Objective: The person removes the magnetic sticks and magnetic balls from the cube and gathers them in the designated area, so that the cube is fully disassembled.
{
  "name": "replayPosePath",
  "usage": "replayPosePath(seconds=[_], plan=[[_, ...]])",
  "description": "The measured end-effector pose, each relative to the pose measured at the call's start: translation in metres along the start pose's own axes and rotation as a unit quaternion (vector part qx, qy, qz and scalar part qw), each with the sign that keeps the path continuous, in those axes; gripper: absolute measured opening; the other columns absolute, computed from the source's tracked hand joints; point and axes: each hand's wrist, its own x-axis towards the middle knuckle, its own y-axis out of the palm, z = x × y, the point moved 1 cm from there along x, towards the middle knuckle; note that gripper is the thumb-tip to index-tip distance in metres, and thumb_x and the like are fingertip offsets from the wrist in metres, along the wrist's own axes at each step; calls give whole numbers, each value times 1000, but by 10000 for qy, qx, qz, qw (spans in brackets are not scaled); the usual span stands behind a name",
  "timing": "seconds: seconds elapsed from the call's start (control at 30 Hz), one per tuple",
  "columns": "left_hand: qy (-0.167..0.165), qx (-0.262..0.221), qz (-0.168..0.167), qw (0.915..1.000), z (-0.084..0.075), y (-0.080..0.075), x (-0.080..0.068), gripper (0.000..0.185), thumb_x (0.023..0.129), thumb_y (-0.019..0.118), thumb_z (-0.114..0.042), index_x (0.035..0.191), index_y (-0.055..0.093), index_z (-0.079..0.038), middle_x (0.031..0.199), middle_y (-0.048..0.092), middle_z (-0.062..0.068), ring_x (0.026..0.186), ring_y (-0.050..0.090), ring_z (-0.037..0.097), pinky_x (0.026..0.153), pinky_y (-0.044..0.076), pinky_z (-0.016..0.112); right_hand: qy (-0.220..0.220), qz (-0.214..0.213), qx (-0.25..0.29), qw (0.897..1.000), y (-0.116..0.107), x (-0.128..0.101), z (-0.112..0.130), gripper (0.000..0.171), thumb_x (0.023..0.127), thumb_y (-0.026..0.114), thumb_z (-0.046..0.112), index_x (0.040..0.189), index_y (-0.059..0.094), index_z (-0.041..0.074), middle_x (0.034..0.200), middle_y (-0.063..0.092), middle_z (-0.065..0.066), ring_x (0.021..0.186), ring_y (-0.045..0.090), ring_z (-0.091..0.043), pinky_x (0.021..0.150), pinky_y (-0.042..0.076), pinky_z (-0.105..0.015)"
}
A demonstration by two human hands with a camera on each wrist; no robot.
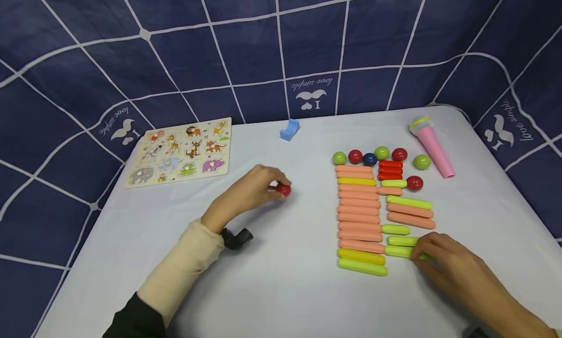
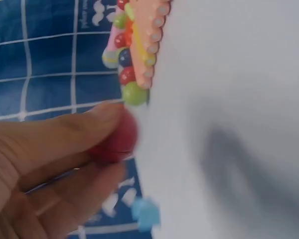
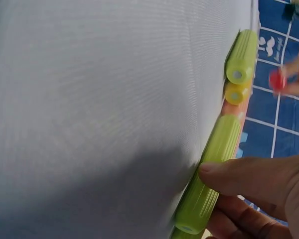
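Note:
My left hand [image 1: 250, 190] pinches a small glossy red ball [image 1: 284, 189] between thumb and fingers, over the middle of the white table. In the left wrist view the red ball [image 2: 120, 137] shows a fine seam. On the right, my right hand [image 1: 454, 267] pinches a ridged light-green stick [image 3: 222, 142], thumb on one side and fingers on the other. This stick lies end to end with a salmon stick [image 1: 361, 246] in the lower rows. A shorter-looking green stick [image 1: 401, 241] lies just above it, partly behind the hand.
Salmon, yellow and green sticks form a stacked column [image 1: 359, 210], with short red sticks [image 1: 390, 170] beside it. Several balls, including a blue ball [image 1: 370, 159], line its top. A pink toy microphone [image 1: 435, 150], a blue curved block [image 1: 290, 130] and an animal puzzle board [image 1: 182, 152] lie farther back.

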Motion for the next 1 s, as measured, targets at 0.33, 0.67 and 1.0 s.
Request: replayPosePath(seconds=[0.33, 0.67, 1.0], plan=[[-237, 277, -351, 9987, 22, 31, 82, 29, 84, 76, 1, 112, 71, 1, 112, 69, 11, 105, 62, 22, 94, 48, 30, 159, -76, 224, 9996, 5, -2, 18, 54, 46, 94, -2, 84, 66, 25, 102, 59, 10, 92, 54, -10, 91, 29, 0], [-441, -67, -503, 9977, 36, 37, 85, 36, 88, 73, -3, 123, 66, 1, 120, 67, 13, 110, 62, 23, 98, 46, 32, 243, -71, 315, 9992, 3, 4, 25, 51, 49, 93, -2, 83, 66, 25, 102, 58, 10, 93, 54, -11, 91, 27, 0], [-720, -6, -451, 9964, 41, 24, 65, 49, 87, 75, -14, 133, 60, -5, 128, 62, 12, 115, 58, 25, 97, 48, 40, 29, -151, 447, 9989, 2, 6, 22, 36, 61, 92, 13, 85, 67, 24, 102, 58, 11, 93, 53, -9, 93, 27, -1]])
